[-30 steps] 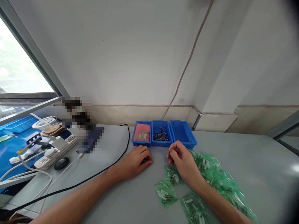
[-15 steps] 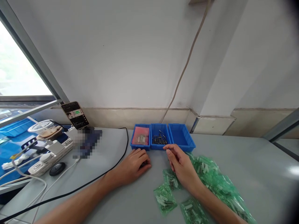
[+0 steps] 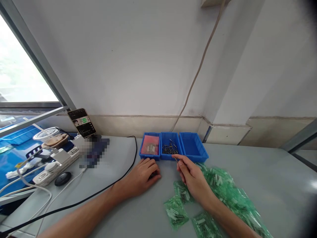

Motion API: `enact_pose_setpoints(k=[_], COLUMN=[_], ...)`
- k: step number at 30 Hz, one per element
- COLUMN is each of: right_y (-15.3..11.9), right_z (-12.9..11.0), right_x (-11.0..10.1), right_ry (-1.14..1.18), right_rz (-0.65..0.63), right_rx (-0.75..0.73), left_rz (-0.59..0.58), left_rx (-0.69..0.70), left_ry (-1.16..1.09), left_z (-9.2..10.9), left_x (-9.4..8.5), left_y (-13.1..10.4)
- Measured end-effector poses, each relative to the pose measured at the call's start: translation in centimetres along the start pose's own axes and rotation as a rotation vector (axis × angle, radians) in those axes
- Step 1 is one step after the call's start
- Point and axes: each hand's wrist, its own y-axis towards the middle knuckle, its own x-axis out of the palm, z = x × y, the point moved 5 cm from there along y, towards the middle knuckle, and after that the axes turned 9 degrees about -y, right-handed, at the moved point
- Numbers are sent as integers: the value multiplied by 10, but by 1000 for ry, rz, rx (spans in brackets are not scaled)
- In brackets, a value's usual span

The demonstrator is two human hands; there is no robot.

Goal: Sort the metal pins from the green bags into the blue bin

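My right hand (image 3: 190,173) pinches a small thin metal piece (image 3: 176,159) between thumb and forefinger, just in front of the middle blue bin (image 3: 169,134). Its exact kind is too small to make out. Inside that bin lie dark, slender metal pieces (image 3: 168,149) that look like screws. My left hand (image 3: 142,177) rests on the table with loosely bent fingers, thumb apart, its fingertips close to the front of the left blue bin (image 3: 141,148). A pink packet (image 3: 150,140) and a clear bag (image 3: 150,149) are in the left bin. Nothing shows in my left hand.
A third blue bin (image 3: 193,145) stands at the right. Green plastic packets (image 3: 175,211) lie before my right hand, with a larger green heap (image 3: 230,191) beside its forearm. A black cable (image 3: 99,191) crosses the table. A phone (image 3: 82,122) and a power strip (image 3: 56,165) are leftward.
My right hand's fingers have shifted slightly, and the thin metal piece shows more clearly between them. My left hand stays in place. The whole view has moved a little.
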Motion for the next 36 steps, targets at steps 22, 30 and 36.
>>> enact_pose_setpoints(k=[22,30,36], right_y=[-1,0,1], right_z=[-8,-6,0], right_x=[-8,-7,1], right_ry=[-109,-67,214], right_rz=[106,60,-24], right_rx=[-115,-43,108], left_rz=[-10,-5,-1], left_rx=[0,22,66], left_ry=[9,85,285], left_z=[0,1,7], left_x=[0,0,1], left_y=[0,0,2])
